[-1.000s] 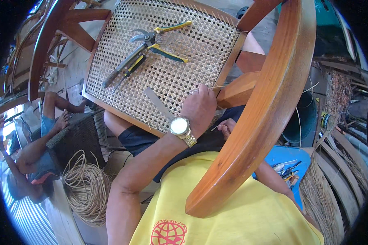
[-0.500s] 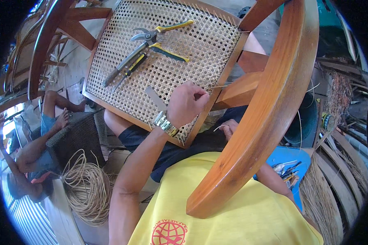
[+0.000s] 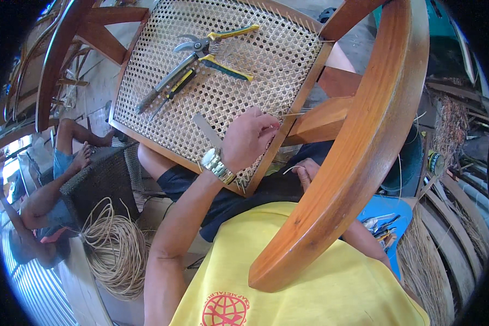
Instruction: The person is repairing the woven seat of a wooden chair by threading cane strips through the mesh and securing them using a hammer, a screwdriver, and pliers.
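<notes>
A chair's woven cane panel [image 3: 163, 70] in a wooden frame lies across my lap. My left hand [image 3: 250, 138], a metal watch on its wrist, rests on the weave near the frame's right rail. Its fingers are bent together at the holes along that rail; what they pinch is hidden. Below the rail, my right hand [image 3: 308, 173] is closed on a thin cane strand [image 3: 291, 169], whose pale end sticks out. The curved wooden armrest [image 3: 358, 157] hides part of that hand and forearm. A flat metal strip [image 3: 205, 129] lies beside my left wrist.
Pruning shears [image 3: 204, 49], a screwdriver [image 3: 179, 87] and a dark-tipped long tool [image 3: 160, 84] lie on the panel. A cane coil [image 3: 116, 250] sits at lower left, near another person's leg [image 3: 70, 138]. A blue tray [image 3: 383, 209] with tools stands at right, beside cane bundles [image 3: 421, 261].
The fingers of my left hand have loosened from a tighter fist and now bend down toward the rail. My right hand has shifted slightly, still with the strand. The tools have stayed put.
</notes>
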The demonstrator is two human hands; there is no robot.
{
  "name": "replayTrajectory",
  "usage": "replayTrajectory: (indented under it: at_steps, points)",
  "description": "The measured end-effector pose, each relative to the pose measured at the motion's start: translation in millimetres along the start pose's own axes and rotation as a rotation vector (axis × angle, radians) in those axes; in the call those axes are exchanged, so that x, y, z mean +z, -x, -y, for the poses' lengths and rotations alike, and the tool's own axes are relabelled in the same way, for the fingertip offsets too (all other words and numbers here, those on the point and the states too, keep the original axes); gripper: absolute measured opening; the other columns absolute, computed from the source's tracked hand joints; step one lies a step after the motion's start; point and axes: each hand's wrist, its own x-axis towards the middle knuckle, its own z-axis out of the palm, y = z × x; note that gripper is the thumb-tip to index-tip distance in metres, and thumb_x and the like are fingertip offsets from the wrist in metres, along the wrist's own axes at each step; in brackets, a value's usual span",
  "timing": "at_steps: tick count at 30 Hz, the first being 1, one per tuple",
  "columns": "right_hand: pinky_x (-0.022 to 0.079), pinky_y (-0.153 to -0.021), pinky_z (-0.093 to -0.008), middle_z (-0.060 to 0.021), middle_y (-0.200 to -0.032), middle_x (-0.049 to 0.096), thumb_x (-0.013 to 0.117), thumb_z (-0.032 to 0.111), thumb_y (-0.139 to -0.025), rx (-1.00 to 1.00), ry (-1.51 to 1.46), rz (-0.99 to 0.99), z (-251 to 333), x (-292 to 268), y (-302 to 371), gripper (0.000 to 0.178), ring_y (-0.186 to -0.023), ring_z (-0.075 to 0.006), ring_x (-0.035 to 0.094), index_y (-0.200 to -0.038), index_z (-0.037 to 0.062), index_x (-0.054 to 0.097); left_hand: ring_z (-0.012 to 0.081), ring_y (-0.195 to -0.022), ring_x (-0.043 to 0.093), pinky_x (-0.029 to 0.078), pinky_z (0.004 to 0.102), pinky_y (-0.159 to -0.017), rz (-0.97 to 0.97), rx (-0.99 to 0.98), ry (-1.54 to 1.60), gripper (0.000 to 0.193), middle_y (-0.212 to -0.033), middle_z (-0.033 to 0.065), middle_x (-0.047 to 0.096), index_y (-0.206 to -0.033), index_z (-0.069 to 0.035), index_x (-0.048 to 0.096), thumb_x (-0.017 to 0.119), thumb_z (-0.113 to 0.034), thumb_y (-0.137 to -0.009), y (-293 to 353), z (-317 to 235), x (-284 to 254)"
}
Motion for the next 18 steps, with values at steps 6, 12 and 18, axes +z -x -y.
replayTrajectory:
  at_steps: [6, 12, 18]
  points:
    - [0.05, -0.081, -0.038, -0.0125, -0.093, 0.064, 0.05, 0.022, -0.106, 0.027, -0.007, 0.011, 9, -4, -5, 0.025, -0.088, -0.029, 0.064, -0.098, 0.0031, 0.064, 0.0275, -0.072, 0.065, 0.052, 0.0375, -0.066, 0.027, 0.077, -0.043, 0.011, -0.08, 0.0106, 0.062, -0.093, -0.008, 0.074, 0.076, -0.01, -0.083, -8, 5, -2]
    - [0.05, -0.081, -0.0381, -0.0127, -0.093, 0.064, 0.051, 0.022, -0.106, 0.044, -0.013, 0.018, 17, -8, -8, 0.025, -0.088, -0.0292, 0.064, -0.098, 0.003, 0.064, 0.027, -0.073, 0.066, 0.052, 0.0374, -0.066, 0.087, 0.067, 0.072, 0.01, -0.081, 0.0085, 0.062, -0.093, -0.011, 0.074, 0.076, -0.012, -0.083, -14, 10, -6]
    - [0.05, -0.08, -0.0383, -0.0129, -0.093, 0.064, 0.051, 0.023, -0.106, 0.066, -0.017, 0.019, 21, -10, -10, 0.024, -0.088, -0.0294, 0.065, -0.098, 0.003, 0.063, 0.0271, -0.074, 0.066, 0.052, 0.0385, -0.063, 0.073, 0.183, -0.154, 0.011, -0.085, 0.0069, 0.061, -0.097, -0.014, 0.072, 0.072, -0.014, -0.086, -7, 4, -3]
